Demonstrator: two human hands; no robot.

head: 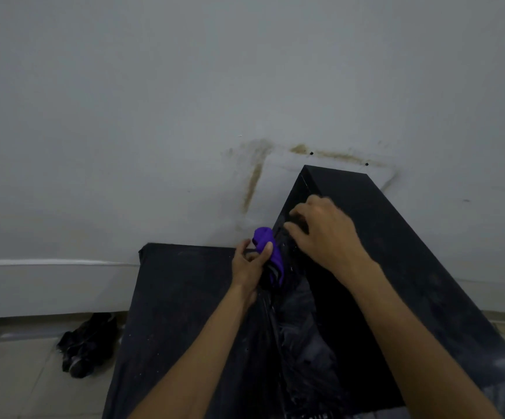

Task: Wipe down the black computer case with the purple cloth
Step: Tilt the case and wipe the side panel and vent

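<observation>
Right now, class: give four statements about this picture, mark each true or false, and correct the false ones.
1. The left hand holds the cloth. True.
2. The right hand holds a bottle. False: it grips the edge of the case.
3. The cloth lies flat on top of the case. False: it is bunched against the case's side.
4. The wall bears brown stains. True.

Bare left hand (pixel 249 267), bare right hand (pixel 327 234), unsleeved forearms (pixel 396 322)
</observation>
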